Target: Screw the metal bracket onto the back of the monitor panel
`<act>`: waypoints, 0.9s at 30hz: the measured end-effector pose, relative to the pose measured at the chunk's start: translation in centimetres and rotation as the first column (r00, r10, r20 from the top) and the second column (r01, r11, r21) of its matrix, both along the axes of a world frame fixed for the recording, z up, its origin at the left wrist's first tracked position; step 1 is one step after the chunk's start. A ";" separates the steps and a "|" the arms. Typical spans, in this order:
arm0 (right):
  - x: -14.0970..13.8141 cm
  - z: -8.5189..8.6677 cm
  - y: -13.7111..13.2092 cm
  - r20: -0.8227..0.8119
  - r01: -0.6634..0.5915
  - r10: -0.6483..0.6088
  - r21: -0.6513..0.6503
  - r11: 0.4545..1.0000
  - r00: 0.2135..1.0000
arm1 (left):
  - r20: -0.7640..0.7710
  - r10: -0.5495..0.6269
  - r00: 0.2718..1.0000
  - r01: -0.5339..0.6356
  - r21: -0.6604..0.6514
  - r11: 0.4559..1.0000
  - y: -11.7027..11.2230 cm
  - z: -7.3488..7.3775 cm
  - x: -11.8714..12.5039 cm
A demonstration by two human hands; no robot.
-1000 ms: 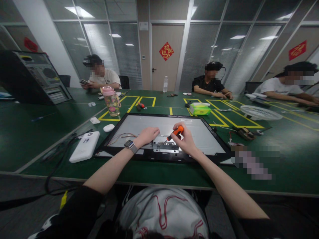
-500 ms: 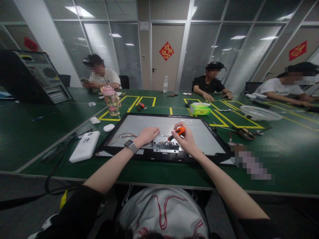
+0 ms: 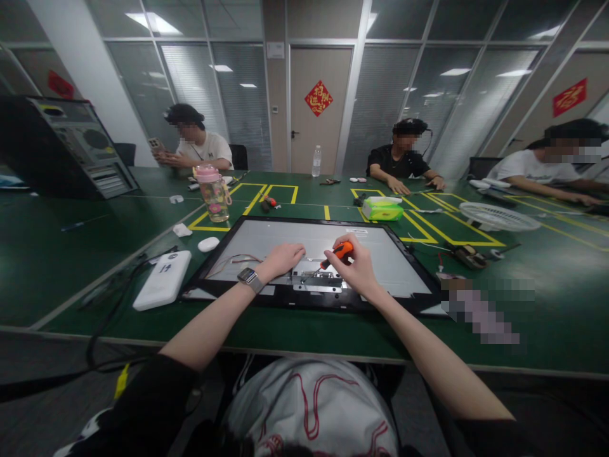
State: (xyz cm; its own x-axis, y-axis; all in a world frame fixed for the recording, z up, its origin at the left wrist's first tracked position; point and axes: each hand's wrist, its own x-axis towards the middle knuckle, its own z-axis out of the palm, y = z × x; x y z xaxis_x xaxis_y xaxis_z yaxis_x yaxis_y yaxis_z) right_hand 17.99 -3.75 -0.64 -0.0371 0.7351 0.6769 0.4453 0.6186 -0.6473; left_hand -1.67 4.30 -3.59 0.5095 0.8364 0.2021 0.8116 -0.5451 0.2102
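A flat monitor panel (image 3: 380,254) with a black frame lies face down on the green table in front of me. My right hand (image 3: 358,266) is closed around an orange-handled screwdriver (image 3: 339,252), its tip down on a small metal bracket (image 3: 316,280) near the panel's front edge. My left hand (image 3: 281,259), with a watch on the wrist, rests curled on the panel beside the bracket. Thin coloured wires (image 3: 235,260) run across the panel to the left of that hand.
A white box (image 3: 162,279), a white mouse (image 3: 207,244) and black cables lie to the left. A pink-lidded bottle (image 3: 212,193), a green tissue pack (image 3: 381,208), a white fan (image 3: 498,216) and a computer case (image 3: 66,146) stand further off. Three other people sit around the table.
My right hand has shifted slightly left with the screwdriver. The person at the far left has raised a phone. My left hand has stayed put.
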 end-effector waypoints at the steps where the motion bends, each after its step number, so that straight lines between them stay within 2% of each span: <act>1: 0.0 0.0 0.0 0.004 0.010 -0.010 0.006 1.000 1.000 | 0.001 0.000 1.000 0.000 -0.001 1.000 0.0 0.0 0.0; 12: 0.4 -0.2 0.2 -0.005 -0.057 0.057 0.015 0.998 0.998 | 0.003 0.000 1.000 0.000 -0.012 1.000 -0.5 0.5 0.1; 17: 0.2 -0.3 0.3 -0.029 -0.026 0.027 0.035 0.999 0.999 | -0.002 0.003 1.000 -0.003 -0.012 1.000 -0.4 0.5 0.1; 27: 0.5 -0.3 0.3 0.039 -0.019 0.018 0.042 0.999 0.999 | -0.003 -0.001 1.000 0.001 -0.010 1.000 -0.3 0.4 0.1</act>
